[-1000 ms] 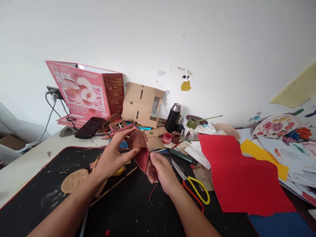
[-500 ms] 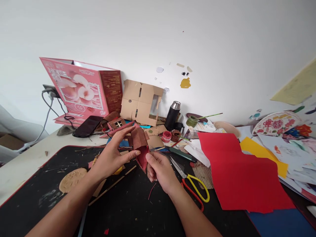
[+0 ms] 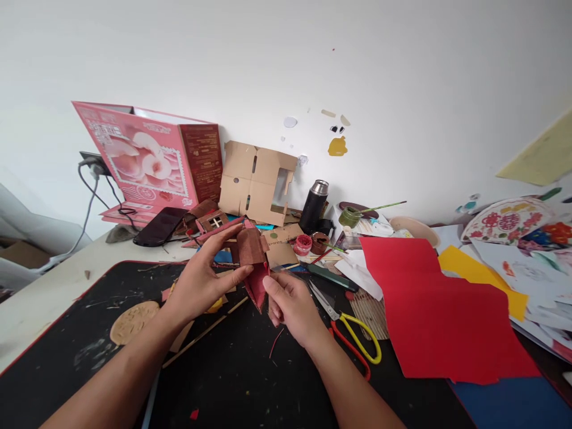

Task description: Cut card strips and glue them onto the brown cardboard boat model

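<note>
Between my hands, above the black mat (image 3: pixel 214 387), is a small painted cardboard model (image 3: pixel 251 247), reddish brown with a red pointed panel at its lower end. My left hand (image 3: pixel 201 277) grips it from the left, thumb on the near face and fingers along the far edge. At the model's right edge, my right hand (image 3: pixel 288 301) pinches the red panel between thumb and curled fingers. Just right of that hand lie scissors (image 3: pixel 344 325) with one yellow and one red handle. A thin dark red strip (image 3: pixel 276 342) rests on the mat below.
Red paper (image 3: pixel 440 316) covers the right side. Behind stand a black thermos (image 3: pixel 314 205), paint jars (image 3: pixel 302 243), a cut cardboard sheet (image 3: pixel 254 179) and a pink box (image 3: pixel 147 161). A phone (image 3: pixel 159 226), a wooden stick (image 3: pixel 205 332) and a utility knife (image 3: pixel 333 277) lie around.
The view has shifted very slightly. Both hands keep nearly the same hold on the cardboard model, with only a slight movement of the fingers.
</note>
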### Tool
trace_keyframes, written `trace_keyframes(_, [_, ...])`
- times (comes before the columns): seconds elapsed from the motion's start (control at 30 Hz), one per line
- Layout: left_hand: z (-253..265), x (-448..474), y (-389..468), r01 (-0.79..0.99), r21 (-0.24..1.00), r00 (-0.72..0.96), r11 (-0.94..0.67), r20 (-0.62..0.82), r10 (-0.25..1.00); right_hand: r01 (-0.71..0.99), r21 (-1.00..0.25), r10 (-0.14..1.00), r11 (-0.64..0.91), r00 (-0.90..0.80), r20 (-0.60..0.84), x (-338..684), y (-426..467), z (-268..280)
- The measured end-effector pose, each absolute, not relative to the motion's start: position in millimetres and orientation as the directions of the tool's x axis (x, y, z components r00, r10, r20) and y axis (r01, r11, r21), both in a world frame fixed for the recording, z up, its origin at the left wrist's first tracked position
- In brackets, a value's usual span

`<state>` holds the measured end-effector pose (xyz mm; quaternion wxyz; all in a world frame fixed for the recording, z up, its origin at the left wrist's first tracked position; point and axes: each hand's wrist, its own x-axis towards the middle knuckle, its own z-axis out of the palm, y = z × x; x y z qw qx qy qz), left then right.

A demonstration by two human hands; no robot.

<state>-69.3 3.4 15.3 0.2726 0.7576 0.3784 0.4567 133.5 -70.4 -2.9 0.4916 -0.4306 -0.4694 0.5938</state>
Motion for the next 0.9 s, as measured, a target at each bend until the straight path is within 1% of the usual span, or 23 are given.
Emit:
trace_keyframes(0.17, [15.8, -68.7, 4.1, 0.322, 0.756, 0.306, -0.570, 0.487, 0.818, -0.200, -0.973, 0.981, -0.114, -0.177, -0.078, 134.3, -68.5, -5.2])
trace_keyframes(0.27, [19.3, -68.7, 4.9, 0.283, 0.795, 0.282, -0.537, 0.466, 0.839, -0.180, -0.978, 0.981, -0.106, -0.177, -0.074, 135.8, -68.5, -3.9])
trace_keyframes(0.33, [24.6, -69.7, 5.7, 0.219, 0.858, 0.240, -0.464, 0.414, 0.878, -0.169, -0.981, 0.983, -0.093, -0.172, -0.064, 137.0, -68.8, -2.1])
trace_keyframes(0.43, [36.1, -72.5, 5.5, 0.132, 0.937, 0.187, -0.324, 0.297, 0.936, -0.195, -0.977, 0.990, -0.085, -0.125, -0.061, 138.6, -68.0, -0.7])
trace_keyframes(0.53, [48.2, -75.8, 1.7, 0.119, 0.959, 0.222, -0.256, 0.226, 0.949, -0.233, -0.971, 0.998, -0.058, -0.041, -0.050, 140.4, -65.3, -2.2])
trace_keyframes(0.6, [54.0, -77.8, -2.0, 0.129, 0.955, 0.262, -0.266, 0.225, 0.938, -0.251, -0.968, 0.999, -0.028, 0.015, -0.033, 142.2, -63.1, -3.8])
trace_keyframes(0.73, [54.5, -82.3, -5.4, 0.189, 0.918, 0.333, -0.349, 0.274, 0.902, -0.278, -0.960, 0.993, 0.043, 0.114, 0.011, 146.5, -59.8, -4.9])
trace_keyframes(0.83, [45.0, -86.0, -2.4, 0.303, 0.844, 0.393, -0.441, 0.311, 0.865, -0.284, -0.953, 0.983, 0.103, 0.173, 0.055, 149.0, -58.5, -3.8])
trace_keyframes(0.9, [37.6, -86.8, 0.3, 0.387, 0.784, 0.455, -0.486, 0.297, 0.840, -0.280, -0.950, 0.976, 0.138, 0.200, 0.083, 150.3, -57.8, -3.2])
